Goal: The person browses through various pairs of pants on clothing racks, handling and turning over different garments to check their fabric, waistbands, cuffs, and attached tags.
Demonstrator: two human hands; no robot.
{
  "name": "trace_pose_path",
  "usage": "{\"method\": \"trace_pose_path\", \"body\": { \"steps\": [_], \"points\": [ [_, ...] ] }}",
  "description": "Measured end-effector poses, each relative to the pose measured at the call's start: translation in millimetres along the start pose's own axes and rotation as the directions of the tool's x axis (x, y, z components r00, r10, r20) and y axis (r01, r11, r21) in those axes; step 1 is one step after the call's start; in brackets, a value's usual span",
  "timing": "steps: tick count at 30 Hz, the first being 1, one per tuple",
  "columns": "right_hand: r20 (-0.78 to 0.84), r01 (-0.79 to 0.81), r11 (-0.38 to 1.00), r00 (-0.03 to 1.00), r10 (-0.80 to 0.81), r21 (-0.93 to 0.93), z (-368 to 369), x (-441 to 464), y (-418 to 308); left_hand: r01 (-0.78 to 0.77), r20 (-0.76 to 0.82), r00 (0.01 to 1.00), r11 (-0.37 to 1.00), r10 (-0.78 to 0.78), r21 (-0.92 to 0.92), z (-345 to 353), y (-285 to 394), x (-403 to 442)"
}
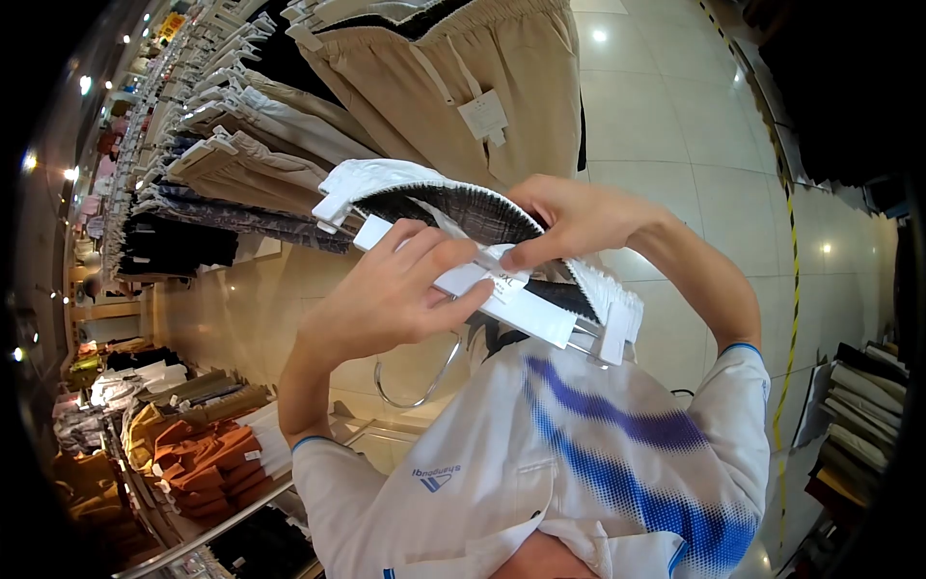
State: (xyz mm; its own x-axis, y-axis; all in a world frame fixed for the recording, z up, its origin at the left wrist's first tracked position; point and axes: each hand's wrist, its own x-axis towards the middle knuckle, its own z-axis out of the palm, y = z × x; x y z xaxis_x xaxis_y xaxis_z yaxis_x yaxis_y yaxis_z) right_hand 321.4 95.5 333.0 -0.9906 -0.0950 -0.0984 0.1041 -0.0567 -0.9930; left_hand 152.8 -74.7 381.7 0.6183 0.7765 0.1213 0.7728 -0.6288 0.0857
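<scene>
A white garment with a gathered elastic waistband [395, 174] and dark lining hangs from a white clip hanger [526, 314] in front of my chest. The hanger has a clip at each end, and its metal hook [420, 386] points back toward me. My left hand [395, 289] is closed around the hanger bar, left of its middle. My right hand [579, 222] is closed on the far side of the waistband, its thumb beside a round white size sticker [506, 280] reading partly "XL". The garment's lower part is hidden below the waistband.
Beige trousers [463, 87] with a paper tag [484, 116] hang ahead, beside a long rail of clothes. Folded orange clothes [207, 458] lie at lower left. Folded stacks [858, 415] stand at right, past a yellow-black floor stripe [793, 280].
</scene>
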Motion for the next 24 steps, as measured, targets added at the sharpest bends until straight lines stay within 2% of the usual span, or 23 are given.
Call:
{"method": "trace_pose_path", "body": {
  "steps": [7,16,18,19,21,22,24],
  "points": [
    [-0.011,-0.030,0.995,1.000,0.029,-0.093,-5,-2,-2,0.016,-0.064,0.998,1.000,-0.015,0.020,5,4,-3],
    [-0.013,0.003,0.988,1.000,-0.005,-0.152,-3,-2,-11,0.028,-0.060,0.998,0.999,-0.025,0.036,2,3,0],
    [-0.107,0.130,0.892,0.975,-0.194,-0.433,-5,2,0,0.028,-0.109,0.994,0.999,-0.025,0.027,5,3,2],
    [-0.103,0.131,0.887,0.975,-0.196,-0.442,-4,4,4,0.026,-0.156,0.988,0.999,-0.023,0.017,7,3,3],
    [-0.341,-0.134,0.634,0.915,-0.216,-0.762,3,7,9,0.028,-0.195,0.981,1.000,-0.026,0.009,15,1,5],
    [-0.336,-0.133,0.626,0.916,-0.218,-0.769,5,8,7,0.028,-0.223,0.974,1.000,-0.030,-0.011,16,1,8],
    [-0.413,-0.273,0.472,0.883,-0.224,-0.839,9,11,4,0.003,-0.197,0.980,0.999,0.006,0.047,12,-2,11]
  ]
}}
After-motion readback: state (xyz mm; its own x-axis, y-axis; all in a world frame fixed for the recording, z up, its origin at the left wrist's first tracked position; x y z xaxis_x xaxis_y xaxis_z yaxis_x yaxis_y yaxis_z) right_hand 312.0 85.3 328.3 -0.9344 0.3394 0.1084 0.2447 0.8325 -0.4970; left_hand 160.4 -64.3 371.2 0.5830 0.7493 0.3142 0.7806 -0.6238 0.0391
